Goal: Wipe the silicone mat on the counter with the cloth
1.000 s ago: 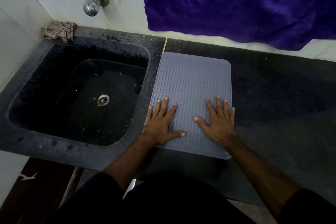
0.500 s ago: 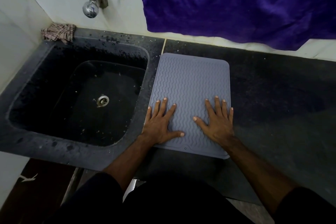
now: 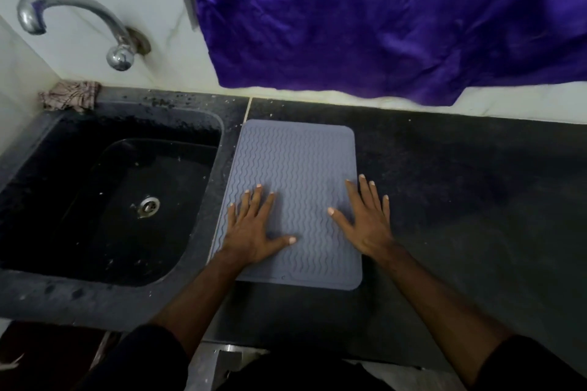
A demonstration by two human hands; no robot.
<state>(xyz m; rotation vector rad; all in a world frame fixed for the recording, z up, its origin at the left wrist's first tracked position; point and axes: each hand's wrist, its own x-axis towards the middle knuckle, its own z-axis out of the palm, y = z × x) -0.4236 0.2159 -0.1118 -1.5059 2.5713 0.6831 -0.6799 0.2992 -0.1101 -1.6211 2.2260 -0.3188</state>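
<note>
Both hands flat on the mat, cloth not yet picked up.

The silicone mat (image 3: 295, 200) lies on the table (image 3: 460, 200) beside the sink (image 3: 104, 200); left hand (image 3: 251, 232) and right hand (image 3: 368, 225) rest released, grasping nothing; wiping seems unstarted; next, fetch the cloth (image 3: 71, 95) behind the sink's far corner.

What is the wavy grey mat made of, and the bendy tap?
The grey rectangular wavy-ribbed mat looks like soft matte silicone or rubber: moulded ripples, rounded corners, no shine. The curved silver tap looks like polished metal, probably chrome-plated, since bright highlights run along it.
</note>
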